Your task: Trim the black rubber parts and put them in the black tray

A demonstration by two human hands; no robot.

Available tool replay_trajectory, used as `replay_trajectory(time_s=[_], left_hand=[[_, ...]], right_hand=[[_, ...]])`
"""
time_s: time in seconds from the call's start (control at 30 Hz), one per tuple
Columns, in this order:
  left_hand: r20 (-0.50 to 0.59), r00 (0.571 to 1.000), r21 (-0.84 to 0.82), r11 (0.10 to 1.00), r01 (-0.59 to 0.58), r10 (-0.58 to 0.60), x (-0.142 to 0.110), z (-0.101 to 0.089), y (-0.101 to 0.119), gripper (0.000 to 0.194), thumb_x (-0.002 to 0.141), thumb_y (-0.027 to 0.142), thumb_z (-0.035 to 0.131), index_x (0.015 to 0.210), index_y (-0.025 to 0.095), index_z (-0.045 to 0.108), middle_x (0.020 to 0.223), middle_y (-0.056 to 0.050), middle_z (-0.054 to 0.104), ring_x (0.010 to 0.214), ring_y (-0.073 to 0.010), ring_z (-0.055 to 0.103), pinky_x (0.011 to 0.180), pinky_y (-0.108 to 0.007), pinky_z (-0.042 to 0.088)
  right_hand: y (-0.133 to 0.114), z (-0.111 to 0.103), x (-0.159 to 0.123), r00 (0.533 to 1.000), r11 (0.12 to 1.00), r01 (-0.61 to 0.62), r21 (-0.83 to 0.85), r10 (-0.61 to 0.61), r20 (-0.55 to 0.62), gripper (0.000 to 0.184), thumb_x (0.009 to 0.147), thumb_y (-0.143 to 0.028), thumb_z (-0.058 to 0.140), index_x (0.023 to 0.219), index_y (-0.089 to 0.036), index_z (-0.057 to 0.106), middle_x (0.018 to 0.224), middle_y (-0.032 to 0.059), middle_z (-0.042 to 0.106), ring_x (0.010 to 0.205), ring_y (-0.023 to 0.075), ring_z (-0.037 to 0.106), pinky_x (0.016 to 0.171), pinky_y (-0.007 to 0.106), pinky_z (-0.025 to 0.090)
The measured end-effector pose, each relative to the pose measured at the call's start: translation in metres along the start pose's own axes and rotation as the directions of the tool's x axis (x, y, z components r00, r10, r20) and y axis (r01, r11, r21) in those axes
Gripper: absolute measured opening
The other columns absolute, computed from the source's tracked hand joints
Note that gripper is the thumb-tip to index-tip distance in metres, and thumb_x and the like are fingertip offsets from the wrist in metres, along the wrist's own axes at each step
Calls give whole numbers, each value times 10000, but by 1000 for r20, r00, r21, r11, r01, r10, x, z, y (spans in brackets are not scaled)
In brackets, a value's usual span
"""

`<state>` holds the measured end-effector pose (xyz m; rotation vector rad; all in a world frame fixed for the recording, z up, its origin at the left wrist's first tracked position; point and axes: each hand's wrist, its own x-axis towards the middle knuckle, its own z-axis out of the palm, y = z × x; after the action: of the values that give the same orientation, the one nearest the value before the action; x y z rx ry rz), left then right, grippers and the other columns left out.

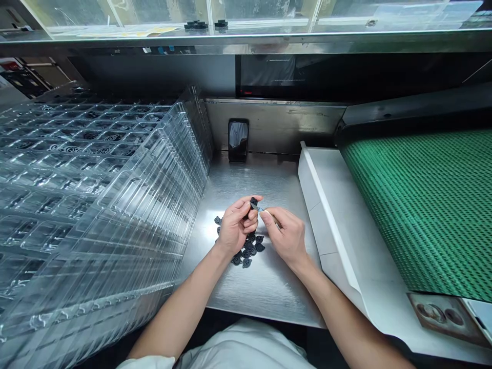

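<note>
Near edge: white garment (246,348) at bottom of frame. Both forearms (180,302) angled in from the near corners, wrists raised slightly, hands brought together over a stainless steel bench (265,292).

Left hand (235,225) is closed, fingers curled around a black rubber part (252,202), which is gripped with its top showing above the fingers. Right hand (286,236) is in a precision pinch, thumb and fingertips gripping a small metal-tipped tool (258,208). Tool tip is at the held part; contact cannot be confirmed. Exact tool type is too small to tell.

Loose pile of black rubber parts (248,251) is on the bench directly below and between the hands, partly under the right wrist side. One or two strays sit left of the left hand.

Left of bench: tall stack of clear plastic trays (115,205), moulded pockets, dark parts visible in some. Right of bench: white angled guard (326,215), with a green textured conveyor belt (418,205) beyond it. Worn plate with round holes (442,318) lies at near right.

Far end: phone (238,140) stands upright against the steel back panel (277,120). Above, small black parts (196,24) are on a high shelf.
</note>
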<state>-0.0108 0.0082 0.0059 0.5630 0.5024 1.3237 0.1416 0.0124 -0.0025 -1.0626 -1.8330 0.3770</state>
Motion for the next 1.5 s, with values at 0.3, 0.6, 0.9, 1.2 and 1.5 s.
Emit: replay_trajectory(time_s=[0.3,0.6,0.9,1.2,1.5], left_hand=[[10,1000,-5,1000,-4,4,0,2,0,325,858,304,783,1110,104,738,674,28,452,518,-35,308,435,-135,244],[-1,1000,-6,1000,3,-3,0,1,0,335,847,306,794,1112,108,741,666,30,459,513,-32,308,436,-133,237],[11,1000,-21,1000,0,0,0,2,0,319,855,293,786,1111,107,741,671,30,447,517,-33,308,439,-137,236],[-12,1000,-19,1000,8,-8,0,1,1,359,832,310,803,1119,106,729,662,35,445,512,-35,300,435,-136,242],[-16,1000,-18,1000,11,-12,0,2,1,335,842,303,791,1105,102,735,658,33,438,516,-37,300,439,-138,236]], right_hand=[[2,-2,1,1000,999,7,-33,-7,-14,293,1069,-361,562,848,-203,671,749,15,667,677,162,571,676,300,377],[-1,-1,-1,1000,1000,7,-19,-7,-8,284,1061,-359,581,841,-203,670,744,11,659,669,159,554,667,306,373],[0,-3,2,999,998,37,-58,-39,-26,284,1059,-346,582,824,-206,658,730,14,659,662,164,566,669,307,382],[-1,-2,2,999,998,41,-56,-41,-10,303,1067,-359,565,823,-206,660,742,21,668,671,164,580,672,305,381],[-2,-4,2,1000,996,27,-84,-26,5,365,1084,-413,513,813,-210,648,693,19,625,648,168,545,660,311,367]])
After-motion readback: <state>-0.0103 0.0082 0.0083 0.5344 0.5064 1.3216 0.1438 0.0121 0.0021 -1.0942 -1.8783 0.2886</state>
